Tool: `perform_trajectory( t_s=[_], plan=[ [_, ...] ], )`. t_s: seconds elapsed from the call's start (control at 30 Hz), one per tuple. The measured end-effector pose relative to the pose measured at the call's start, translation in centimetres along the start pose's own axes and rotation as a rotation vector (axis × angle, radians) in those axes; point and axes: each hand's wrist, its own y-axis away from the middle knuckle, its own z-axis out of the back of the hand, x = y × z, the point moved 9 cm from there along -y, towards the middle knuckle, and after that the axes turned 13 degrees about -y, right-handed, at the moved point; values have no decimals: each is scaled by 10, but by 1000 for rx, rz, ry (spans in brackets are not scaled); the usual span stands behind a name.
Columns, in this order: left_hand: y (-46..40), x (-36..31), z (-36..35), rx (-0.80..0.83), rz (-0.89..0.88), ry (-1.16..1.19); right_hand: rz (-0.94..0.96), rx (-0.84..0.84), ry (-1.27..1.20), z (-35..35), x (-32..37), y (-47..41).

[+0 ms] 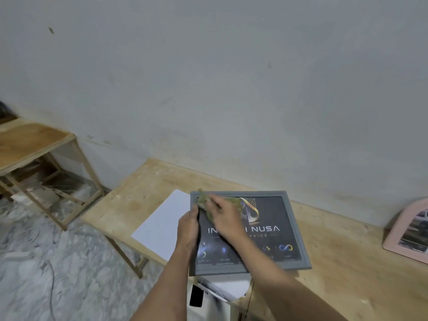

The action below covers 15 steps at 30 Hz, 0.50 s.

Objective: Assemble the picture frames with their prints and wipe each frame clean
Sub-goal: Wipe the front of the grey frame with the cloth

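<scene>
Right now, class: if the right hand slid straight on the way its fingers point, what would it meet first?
The right hand, holding a green cloth, points toward the grey frame's far-left corner. It would probably cross that raised edge first, then the bare table. Depth is unclear.

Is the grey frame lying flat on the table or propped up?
Flat. The grey frame lies face up on the wooden table, print showing; the left hand grips its left edge.

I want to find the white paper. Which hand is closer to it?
Left. The left hand holds the grey frame's left edge, right beside the white paper. The right hand wipes farther over, on the print.
</scene>
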Motion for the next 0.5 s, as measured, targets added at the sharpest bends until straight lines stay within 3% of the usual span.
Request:
perform_trajectory(
  t_s=[0.1,0.27,0.37,0.43,0.5],
  plan=[
    [-5,18,4,41,82,77,-9,208,-8,-27,4,11],
    [-15,25,16,-39,162,105,-85,449,67,-31,-21,42],
    [-22,22,22,-118,180,44,-239,587,14,-22,-41,65],
    [-26,20,23,-127,182,35,-325,529,-82,2,-41,55],
    [-30,15,23,-130,177,20,-243,311,-130,44,-24,18]
  ],
)
